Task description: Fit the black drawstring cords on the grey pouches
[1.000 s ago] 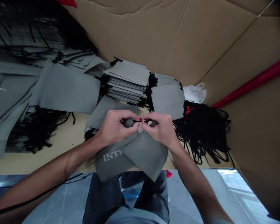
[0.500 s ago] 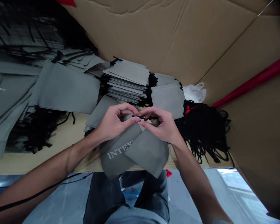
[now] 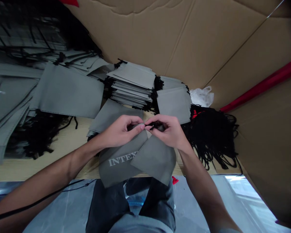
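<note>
My left hand (image 3: pixel 121 131) is closed in a pinch on the top edge of a grey fabric pouch (image 3: pixel 118 173) with white INTEX lettering. Thumb and fingers of my right hand (image 3: pixel 168 129) are closed on a short black cord (image 3: pixel 155 125) just beside it. Below the right hand hangs a plain grey pouch (image 3: pixel 157 158), overlapping the lettered one. Both hang over the front edge of the wooden table (image 3: pixel 70 168). The fingertips of the two hands nearly meet, and they partly hide the cord and the pouch tops.
Stacked grey pouches with black cords (image 3: pixel 133 90) stand behind my hands, with another stack (image 3: pixel 174 103) beside them. Larger pouch piles (image 3: pixel 70 90) spread leftward. Right lie a heap of black cords (image 3: pixel 213 136) and a clear plastic bag (image 3: pixel 202 97). Cardboard (image 3: pixel 220 38) walls the back.
My left hand has moved slightly down, and the lettered pouch has swung a little left. The cord stretched between the hands is now bunched at the right fingers.
</note>
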{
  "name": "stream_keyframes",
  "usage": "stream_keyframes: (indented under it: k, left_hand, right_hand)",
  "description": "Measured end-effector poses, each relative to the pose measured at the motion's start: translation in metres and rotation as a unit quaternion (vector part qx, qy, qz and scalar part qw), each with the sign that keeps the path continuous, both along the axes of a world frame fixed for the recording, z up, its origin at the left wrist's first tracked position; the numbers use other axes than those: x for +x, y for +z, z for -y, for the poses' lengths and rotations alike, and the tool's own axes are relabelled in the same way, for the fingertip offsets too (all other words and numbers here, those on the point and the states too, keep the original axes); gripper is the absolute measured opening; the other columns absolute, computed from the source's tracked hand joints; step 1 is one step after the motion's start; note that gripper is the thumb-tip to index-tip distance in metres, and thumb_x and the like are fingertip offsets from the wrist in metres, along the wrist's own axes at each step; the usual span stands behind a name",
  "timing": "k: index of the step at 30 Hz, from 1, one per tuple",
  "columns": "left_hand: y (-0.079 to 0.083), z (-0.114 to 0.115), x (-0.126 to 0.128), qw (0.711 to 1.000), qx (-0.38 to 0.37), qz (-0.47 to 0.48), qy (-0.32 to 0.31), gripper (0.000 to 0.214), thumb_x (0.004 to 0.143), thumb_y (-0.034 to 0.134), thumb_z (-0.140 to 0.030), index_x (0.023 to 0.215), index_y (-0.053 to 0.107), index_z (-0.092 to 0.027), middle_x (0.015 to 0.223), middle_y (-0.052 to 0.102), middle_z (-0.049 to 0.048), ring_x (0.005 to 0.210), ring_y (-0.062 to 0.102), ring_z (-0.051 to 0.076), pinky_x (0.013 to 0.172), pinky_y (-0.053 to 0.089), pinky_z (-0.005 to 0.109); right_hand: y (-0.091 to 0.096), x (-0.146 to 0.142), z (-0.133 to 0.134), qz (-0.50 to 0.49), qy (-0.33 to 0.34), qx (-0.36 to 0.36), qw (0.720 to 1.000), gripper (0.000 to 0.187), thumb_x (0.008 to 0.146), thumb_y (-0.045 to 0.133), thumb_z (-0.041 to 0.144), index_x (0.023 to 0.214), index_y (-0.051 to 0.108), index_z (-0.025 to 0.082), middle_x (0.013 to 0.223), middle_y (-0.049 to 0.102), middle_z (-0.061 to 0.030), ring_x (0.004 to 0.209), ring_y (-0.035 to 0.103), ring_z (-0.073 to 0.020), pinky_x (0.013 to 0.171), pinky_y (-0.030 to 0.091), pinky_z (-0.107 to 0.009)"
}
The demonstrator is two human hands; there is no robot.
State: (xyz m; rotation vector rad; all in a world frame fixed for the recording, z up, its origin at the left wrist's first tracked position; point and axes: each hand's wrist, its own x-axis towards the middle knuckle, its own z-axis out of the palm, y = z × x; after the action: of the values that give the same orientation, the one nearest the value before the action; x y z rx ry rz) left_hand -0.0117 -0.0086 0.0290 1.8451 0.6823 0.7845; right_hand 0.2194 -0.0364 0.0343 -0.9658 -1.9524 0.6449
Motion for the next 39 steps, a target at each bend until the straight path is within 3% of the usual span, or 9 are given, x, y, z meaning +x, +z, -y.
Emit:
stream_keyframes:
  k: [7, 16, 20, 24, 27, 32, 35, 39]
  left_hand:
    - [0.006, 0.006, -0.005, 0.999, 0.038, -0.037, 0.01, 0.035, 0.105, 0.062, -0.045, 0.099, 0.081, -0.016, 0.076, 0.067, 0.0019, 0.068, 0.055, 0.013, 0.06, 0.041, 0.023]
    - [0.015, 0.017, -0.006, 0.999, 0.033, 0.014, 0.021, 0.031, 0.101, 0.068, -0.041, 0.092, 0.079, -0.014, 0.07, 0.06, -0.0002, 0.063, 0.045, 0.011, 0.054, 0.033, 0.022]
    - [0.014, 0.013, -0.005, 0.999, 0.035, -0.03, 0.024, 0.033, 0.103, 0.064, -0.043, 0.091, 0.078, -0.014, 0.07, 0.058, -0.001, 0.063, 0.046, 0.01, 0.055, 0.034, 0.022]
    - [0.012, 0.006, -0.005, 0.994, 0.068, -0.042, 0.076, 0.026, 0.097, 0.071, -0.04, 0.09, 0.077, -0.015, 0.074, 0.065, -0.0007, 0.068, 0.053, 0.012, 0.06, 0.039, 0.022]
    - [0.01, 0.001, -0.004, 0.99, 0.076, -0.043, 0.112, 0.026, 0.095, 0.074, -0.04, 0.104, 0.08, -0.016, 0.076, 0.069, -0.0009, 0.065, 0.052, 0.011, 0.059, 0.036, 0.022]
    - [0.006, -0.004, -0.004, 0.986, 0.084, -0.009, 0.146, 0.027, 0.093, 0.078, -0.041, 0.103, 0.082, -0.016, 0.082, 0.076, 0.0014, 0.063, 0.053, 0.01, 0.057, 0.038, 0.023]
    - [0.003, -0.005, -0.004, 0.982, 0.087, 0.003, 0.167, 0.026, 0.091, 0.08, -0.04, 0.105, 0.084, -0.018, 0.091, 0.081, 0.0038, 0.069, 0.063, 0.013, 0.06, 0.045, 0.024]
    - [0.001, -0.005, -0.002, 0.978, 0.093, 0.032, 0.185, 0.024, 0.091, 0.081, -0.039, 0.104, 0.084, -0.019, 0.102, 0.084, 0.0063, 0.083, 0.072, 0.018, 0.068, 0.052, 0.027]
  right_hand:
    - [-0.003, 0.004, -0.007, -0.114, 0.048, -0.116, 0.986, 0.016, 0.086, 0.089, 0.031, 0.097, 0.083, 0.022, 0.092, 0.081, -0.0036, 0.082, 0.073, -0.0168, 0.073, 0.058, -0.029]
    - [-0.002, 0.002, -0.008, -0.163, 0.043, -0.161, 0.972, 0.03, 0.079, 0.095, 0.044, 0.092, 0.083, 0.02, 0.087, 0.081, -0.0046, 0.078, 0.071, -0.0167, 0.069, 0.057, -0.029]
    - [0.001, 0.002, -0.007, -0.132, 0.045, -0.144, 0.98, 0.027, 0.087, 0.09, 0.044, 0.1, 0.082, 0.021, 0.098, 0.081, -0.0057, 0.088, 0.073, -0.0188, 0.078, 0.06, -0.032]
    - [0.006, 0.007, -0.005, -0.095, 0.052, -0.123, 0.987, 0.02, 0.097, 0.079, 0.035, 0.112, 0.08, 0.022, 0.109, 0.08, -0.0067, 0.096, 0.073, -0.02, 0.083, 0.059, -0.034]
    - [0.008, 0.011, -0.006, -0.084, 0.036, -0.077, 0.993, 0.015, 0.102, 0.072, 0.029, 0.112, 0.081, 0.023, 0.108, 0.076, -0.0063, 0.096, 0.071, -0.019, 0.085, 0.057, -0.033]
    - [0.007, 0.013, -0.008, -0.011, -0.004, -0.009, 1.0, 0.024, 0.105, 0.068, 0.029, 0.126, 0.081, 0.027, 0.116, 0.073, -0.0077, 0.103, 0.069, -0.02, 0.082, 0.055, -0.033]
    - [0.004, 0.012, -0.007, -0.018, -0.02, -0.014, 1.0, 0.032, 0.105, 0.071, 0.03, 0.136, 0.075, 0.028, 0.109, 0.077, -0.0055, 0.097, 0.072, -0.0193, 0.081, 0.057, -0.033]
    - [0.001, 0.01, -0.005, -0.045, -0.047, -0.017, 0.998, 0.023, 0.097, 0.081, 0.031, 0.119, 0.074, 0.025, 0.095, 0.08, -0.0021, 0.086, 0.077, -0.0179, 0.076, 0.059, -0.03]
